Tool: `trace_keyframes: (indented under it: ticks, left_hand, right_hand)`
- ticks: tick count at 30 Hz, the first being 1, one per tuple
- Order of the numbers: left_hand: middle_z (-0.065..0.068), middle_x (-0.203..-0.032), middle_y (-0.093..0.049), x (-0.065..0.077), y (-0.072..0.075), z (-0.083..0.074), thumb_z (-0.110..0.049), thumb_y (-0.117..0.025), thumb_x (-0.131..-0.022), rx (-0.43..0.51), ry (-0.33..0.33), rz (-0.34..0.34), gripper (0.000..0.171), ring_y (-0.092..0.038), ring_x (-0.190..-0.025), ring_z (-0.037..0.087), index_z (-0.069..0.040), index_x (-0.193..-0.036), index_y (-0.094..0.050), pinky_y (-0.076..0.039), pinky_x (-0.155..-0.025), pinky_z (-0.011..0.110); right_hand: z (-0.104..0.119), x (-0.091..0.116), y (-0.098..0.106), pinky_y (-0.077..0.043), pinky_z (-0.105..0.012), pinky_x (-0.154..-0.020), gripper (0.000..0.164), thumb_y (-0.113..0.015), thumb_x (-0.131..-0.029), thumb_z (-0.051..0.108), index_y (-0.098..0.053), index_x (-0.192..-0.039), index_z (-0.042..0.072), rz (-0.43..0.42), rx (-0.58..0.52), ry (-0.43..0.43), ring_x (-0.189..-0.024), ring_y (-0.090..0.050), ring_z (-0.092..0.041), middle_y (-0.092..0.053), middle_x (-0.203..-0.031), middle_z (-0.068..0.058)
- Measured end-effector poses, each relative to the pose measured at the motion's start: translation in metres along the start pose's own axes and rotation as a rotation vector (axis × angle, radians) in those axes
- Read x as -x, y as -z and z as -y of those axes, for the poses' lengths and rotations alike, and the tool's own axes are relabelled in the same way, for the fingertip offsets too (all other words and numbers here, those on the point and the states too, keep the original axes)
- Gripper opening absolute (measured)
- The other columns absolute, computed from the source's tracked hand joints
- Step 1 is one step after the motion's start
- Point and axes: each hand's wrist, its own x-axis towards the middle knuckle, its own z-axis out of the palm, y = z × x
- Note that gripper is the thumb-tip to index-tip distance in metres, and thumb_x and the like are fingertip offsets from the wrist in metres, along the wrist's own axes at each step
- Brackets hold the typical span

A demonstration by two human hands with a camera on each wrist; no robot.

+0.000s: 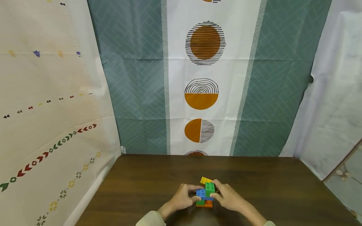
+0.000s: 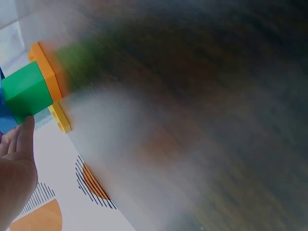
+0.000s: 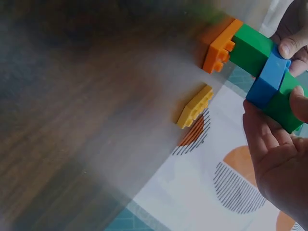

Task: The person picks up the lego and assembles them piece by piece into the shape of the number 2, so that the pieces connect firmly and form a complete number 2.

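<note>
A stack of toy building bricks stands on the table. At its base is a flat orange brick, with a green brick on its left part. A blue brick lies across that green one and overhangs to the right, and a second green brick sits on the blue one's right half. My left hand pinches the blue brick from the left, thumb in front. From the right, my right hand grips the upper green brick between thumb and fingers, fingertips also by the blue brick.
A flat yellow brick lies on the dark wooden table just behind the stack. Patterned cloth hangs along the table's back edge, with pale cloths at the left and right.
</note>
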Motion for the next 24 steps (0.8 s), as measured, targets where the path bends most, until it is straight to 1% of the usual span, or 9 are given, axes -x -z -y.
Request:
trace_keyframes:
  ticks: [3, 7, 11, 14, 16, 20, 24]
  left_hand:
    - [0.015, -0.109, -0.073, -0.001, 0.0, -0.001, -0.01, -0.073, -0.087, 0.001, 0.005, 0.002, 0.033, -0.071, -0.094, 0.011, 0.0, -0.118, -0.069, -0.054, -0.079, 0.016]
    - [0.015, -0.11, -0.073, -0.005, 0.002, -0.004, -0.011, -0.073, -0.086, -0.027, 0.009, -0.006, 0.034, -0.071, -0.096, 0.013, -0.001, -0.118, -0.069, -0.055, -0.081, 0.017]
    - [0.015, -0.111, -0.073, -0.005, 0.002, -0.003, -0.012, -0.073, -0.087, -0.042, 0.009, -0.004, 0.035, -0.071, -0.096, 0.013, 0.0, -0.119, -0.068, -0.054, -0.082, 0.018]
    - [0.016, -0.111, -0.073, -0.004, 0.001, -0.004, -0.012, -0.073, -0.087, -0.042, 0.012, -0.003, 0.035, -0.07, -0.096, 0.012, 0.0, -0.119, -0.068, -0.055, -0.082, 0.02]
    - [0.015, -0.112, -0.073, -0.003, 0.0, -0.004, -0.013, -0.073, -0.087, -0.049, 0.014, -0.005, 0.035, -0.07, -0.097, 0.012, 0.0, -0.118, -0.068, -0.056, -0.083, 0.022]
    - [0.015, -0.113, -0.072, -0.003, -0.001, -0.003, -0.015, -0.073, -0.087, -0.046, 0.021, 0.004, 0.035, -0.07, -0.098, 0.014, -0.001, -0.119, -0.068, -0.057, -0.086, 0.029]
    - [0.016, -0.114, -0.072, -0.002, 0.0, -0.002, -0.012, -0.071, -0.088, -0.03, 0.028, 0.007, 0.034, -0.07, -0.101, 0.017, 0.0, -0.119, -0.068, -0.056, -0.089, 0.028]
  right_hand:
    - [0.0, 0.002, -0.001, -0.055, -0.021, -0.072, 0.036, -0.057, -0.098, 0.027, -0.048, -0.121, 0.0, -0.028, 0.02, 0.01, -0.09, -0.069, -0.011, -0.072, -0.101, -0.011]
    - [0.002, 0.001, 0.001, -0.056, -0.024, -0.073, 0.036, -0.057, -0.098, 0.027, -0.048, -0.121, 0.001, -0.062, 0.061, 0.005, -0.092, -0.071, -0.017, -0.072, -0.101, -0.009]
    - [0.003, 0.004, -0.003, -0.058, -0.033, -0.078, 0.036, -0.056, -0.099, 0.028, -0.047, -0.122, 0.001, -0.087, 0.082, -0.005, -0.099, -0.071, -0.029, -0.071, -0.106, -0.011]
    - [0.003, 0.006, -0.006, -0.058, -0.039, -0.08, 0.037, -0.054, -0.099, 0.029, -0.046, -0.123, 0.002, -0.094, 0.08, -0.013, -0.104, -0.069, -0.034, -0.069, -0.111, -0.013]
    - [0.003, 0.007, -0.006, -0.058, -0.041, -0.08, 0.038, -0.054, -0.099, 0.031, -0.046, -0.123, 0.002, -0.098, 0.075, -0.023, -0.104, -0.068, -0.035, -0.069, -0.111, -0.013]
    - [0.0, 0.009, -0.007, -0.058, -0.039, -0.079, 0.037, -0.055, -0.099, 0.03, -0.046, -0.122, 0.002, -0.095, 0.042, -0.026, -0.103, -0.068, -0.035, -0.068, -0.111, -0.014]
    - [-0.002, 0.007, -0.01, -0.059, -0.033, -0.078, 0.036, -0.055, -0.099, 0.03, -0.047, -0.121, 0.002, -0.089, 0.004, -0.007, -0.1, -0.07, -0.033, -0.068, -0.111, -0.015]
